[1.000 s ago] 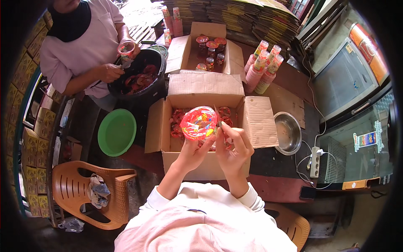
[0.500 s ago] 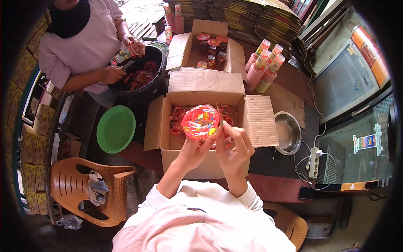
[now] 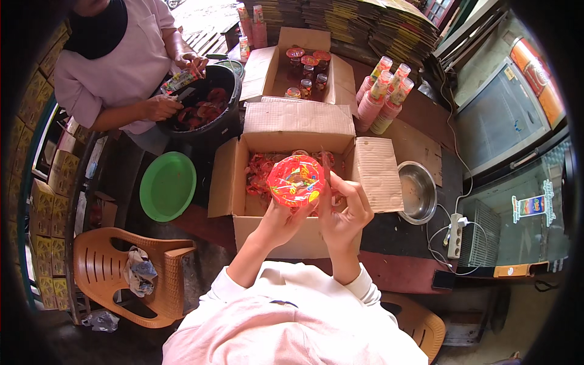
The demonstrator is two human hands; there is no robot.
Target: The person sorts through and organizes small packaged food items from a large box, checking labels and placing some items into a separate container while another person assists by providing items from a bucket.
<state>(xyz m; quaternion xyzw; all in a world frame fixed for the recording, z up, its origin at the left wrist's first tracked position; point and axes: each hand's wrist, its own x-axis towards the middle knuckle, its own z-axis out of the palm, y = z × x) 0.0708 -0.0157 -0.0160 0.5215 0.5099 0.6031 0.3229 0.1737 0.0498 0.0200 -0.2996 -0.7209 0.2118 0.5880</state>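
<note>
- Red printed film tops the covered cup [image 3: 297, 180], which is held above the near carton [image 3: 267, 234], toward that carton's front edge; the cup's body is largely hidden.
- Left hand [image 3: 277, 219]: fingers curled about the cup from below and in front, gripping it. Right hand [image 3: 345, 207]: thumb and fingers pinching a thin blade [image 3: 326, 165], raised just beside the film's right margin; whether it touches cannot be told.
- Done, as judged: loose red scraps [image 3: 258, 173] cover much of the near carton's floor, and several film-topped cups [image 3: 309, 61] stand in the far carton [image 3: 258, 74].
- Left, as judged: the cup in hand appears unfinished, with the blade at its margin; how much of that margin is cut is too small to tell. Nested cup stacks [image 3: 380, 97] stand beyond the near carton's right rear corner.
- Edges: the near carton sits by the front edge of the tabletop [image 3: 447, 246], flaps spread outward. Its right flap reaches the steel bowl [image 3: 433, 204]; the green basin [image 3: 168, 176] lies beyond its left flap.
- Room for moving: greatest upward and toward the wearer; sideways, both flaps flank the hands, and a co-worker's black tub [image 3: 230, 118] bounds the left rear.
</note>
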